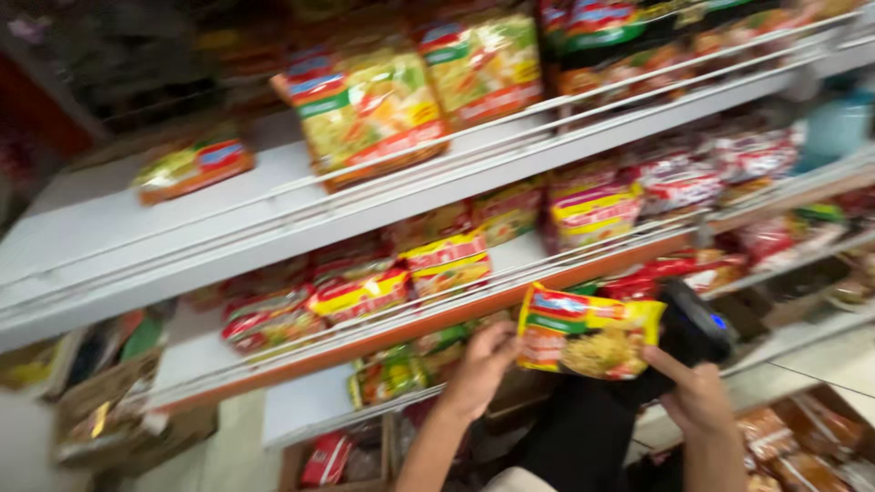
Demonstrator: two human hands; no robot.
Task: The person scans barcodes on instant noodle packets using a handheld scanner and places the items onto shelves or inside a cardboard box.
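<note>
In the head view, the left hand (480,364) holds the left end of a yellow noodle packet (588,332), with its grip closed on that edge. The right hand (697,396) touches the right end of the same packet, one finger pointing along it. The right hand's grip is also closed around a black scanner (694,326) with a small blue light. The packet is in the air, just in front of the orange front edge of the middle shelf (510,296).

The picture is blurry, so small things are hard to count. The white top shelf (182,246) carries three big yellow-green noodle packs (369,109) near its front rail, and one lone packet (193,167) lies flat toward its left end. The middle shelf holds a row of red and yellow packets (360,293); I cannot count them. Below, green packets (387,375) sit on the lowest shelf. A cardboard box (333,460) on the floor holds a red packet.
</note>
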